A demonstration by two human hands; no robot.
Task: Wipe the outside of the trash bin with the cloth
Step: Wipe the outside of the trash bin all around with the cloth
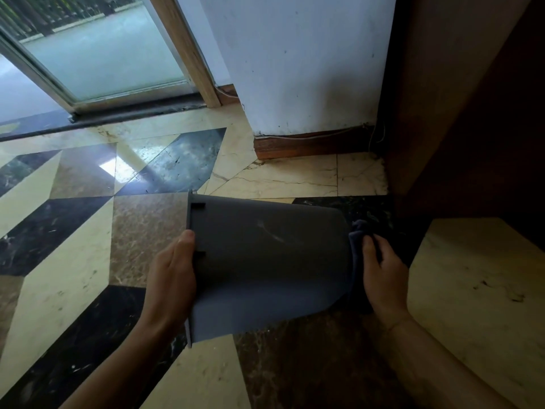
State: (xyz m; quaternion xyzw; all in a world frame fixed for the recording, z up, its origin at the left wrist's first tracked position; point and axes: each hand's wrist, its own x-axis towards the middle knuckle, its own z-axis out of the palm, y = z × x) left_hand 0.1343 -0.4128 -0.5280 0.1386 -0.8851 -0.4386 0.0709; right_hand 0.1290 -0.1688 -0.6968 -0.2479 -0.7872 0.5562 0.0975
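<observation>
A dark grey plastic trash bin (265,267) is held sideways above the floor, its open rim to the left and its base to the right. My left hand (171,278) grips the rim edge, thumb on the outer wall. My right hand (383,276) presses a dark blue cloth (355,249) against the bin's base at the right end. Most of the cloth is hidden behind the bin and under my fingers. Pale smears show on the bin's upper wall.
Patterned marble floor (88,231) lies below. A white wall column (309,69) with a wooden skirting stands behind, dark wooden furniture (472,113) at the right, a pale stone step (477,290) near my right arm, and a sliding glass door (97,54) at the far left.
</observation>
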